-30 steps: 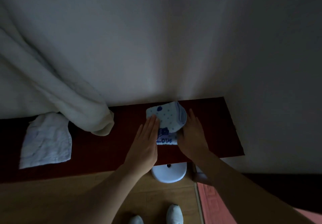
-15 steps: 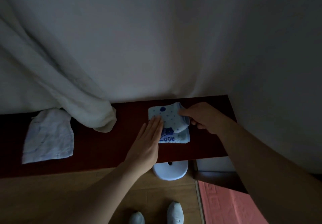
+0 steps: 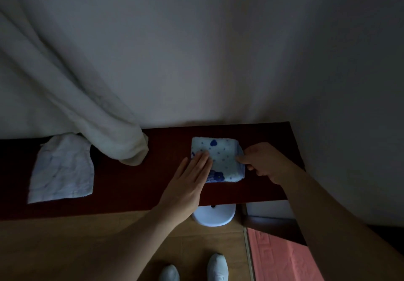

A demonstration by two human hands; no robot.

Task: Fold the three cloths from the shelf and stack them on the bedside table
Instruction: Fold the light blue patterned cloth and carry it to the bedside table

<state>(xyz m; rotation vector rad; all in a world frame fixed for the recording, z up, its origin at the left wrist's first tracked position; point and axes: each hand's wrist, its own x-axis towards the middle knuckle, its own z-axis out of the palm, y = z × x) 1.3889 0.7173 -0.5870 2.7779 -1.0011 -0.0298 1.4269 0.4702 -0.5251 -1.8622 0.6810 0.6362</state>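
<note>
Blue-dotted cloth (image 3: pixel 220 158), lettering unreadable, left hand (image 3: pixel 188 184) flat on it, right hand (image 3: pixel 264 162) pinching edge

Dim light throughout; fine detail is poor.

Left hand (image 3: pixel 188 184): covers lower left of the patterned cloth (image 3: pixel 220 158), so the blue print there shows only in part; unreadable.

Right hand (image 3: pixel 265 163): fingertips hide the cloth's right edge; layer count cannot be told.

White cloth (image 3: pixel 62 169), left of frame: its top corner is tucked behind the hanging white fabric (image 3: pixel 91 114).

White stool (image 3: pixel 213 215): mostly under the dark red surface (image 3: pixel 140 182).

Shoes (image 3: pixel 217 266): cut by the bottom edge.

Pink mat (image 3: pixel 282 259): cut by the bottom edge and hidden by the right forearm.
</note>
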